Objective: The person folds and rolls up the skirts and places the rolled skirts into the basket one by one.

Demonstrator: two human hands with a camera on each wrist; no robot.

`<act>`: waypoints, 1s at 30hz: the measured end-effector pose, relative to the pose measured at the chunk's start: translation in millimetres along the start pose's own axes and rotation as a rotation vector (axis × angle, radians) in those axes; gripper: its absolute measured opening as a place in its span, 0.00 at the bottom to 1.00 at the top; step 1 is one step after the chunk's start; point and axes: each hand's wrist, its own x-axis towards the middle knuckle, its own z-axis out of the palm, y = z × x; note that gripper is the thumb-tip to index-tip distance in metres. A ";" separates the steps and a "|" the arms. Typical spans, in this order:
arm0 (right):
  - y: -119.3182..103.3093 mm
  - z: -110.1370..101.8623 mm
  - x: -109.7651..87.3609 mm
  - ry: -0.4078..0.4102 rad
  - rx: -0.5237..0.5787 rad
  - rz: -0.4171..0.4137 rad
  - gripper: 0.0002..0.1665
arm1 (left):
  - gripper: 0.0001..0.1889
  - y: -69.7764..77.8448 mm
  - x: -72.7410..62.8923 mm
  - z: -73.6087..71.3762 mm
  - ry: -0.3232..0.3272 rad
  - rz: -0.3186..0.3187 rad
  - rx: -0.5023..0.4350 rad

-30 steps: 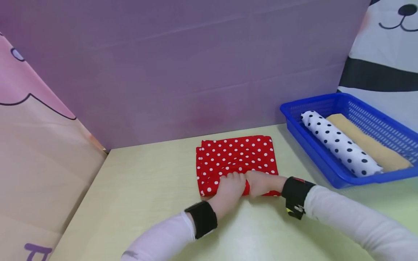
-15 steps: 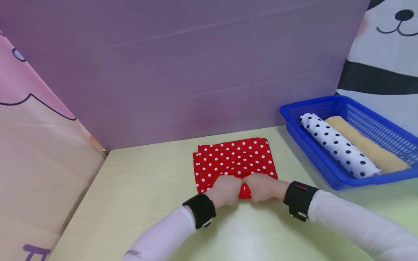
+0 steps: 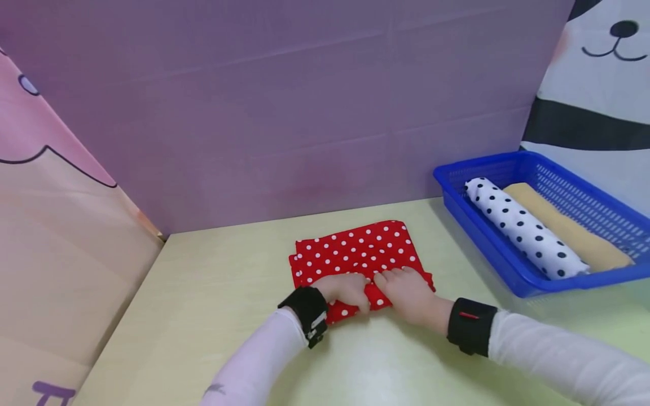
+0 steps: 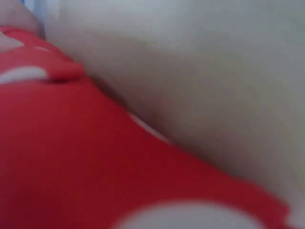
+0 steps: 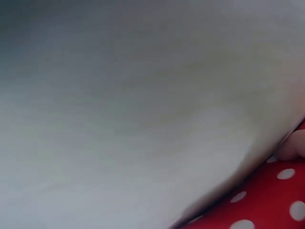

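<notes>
A red cloth with white dots [image 3: 355, 248] lies folded on the table, its near edge gathered into a thick fold. My left hand [image 3: 347, 288] grips that fold near its middle, fingers curled over it. Just to the right, my right hand [image 3: 408, 294] holds the same fold with bent fingers. The two hands are close together, with a bit of red fabric showing between them. Blurred red cloth [image 4: 95, 157] fills the lower left of the left wrist view. In the right wrist view, a fingertip [image 5: 293, 145] touches the dotted cloth at the right edge.
A blue plastic basket [image 3: 479, 248] stands on the right side of the table. Inside lie a rolled white cloth with black dots [image 3: 528, 228] and a tan cloth roll [image 3: 569, 225]. A purple curtain [image 3: 304, 113] rises behind the pale table [image 3: 203, 304].
Both hands have shifted their hold on the near fold, and a small gap now separates them. The cloth has slid slightly left and nearer, turning a little.
</notes>
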 end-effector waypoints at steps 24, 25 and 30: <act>15.9 -0.1 17.8 -0.200 0.530 0.051 0.27 | 0.28 18.4 -24.8 24.8 0.450 0.133 0.509; 17.1 -0.1 19.3 -0.223 0.554 0.054 0.27 | 0.29 18.8 -24.7 26.5 0.470 0.126 0.553; 25.3 -2.9 24.1 -0.371 0.675 0.072 0.28 | 0.35 19.1 -24.2 36.3 0.550 0.096 0.855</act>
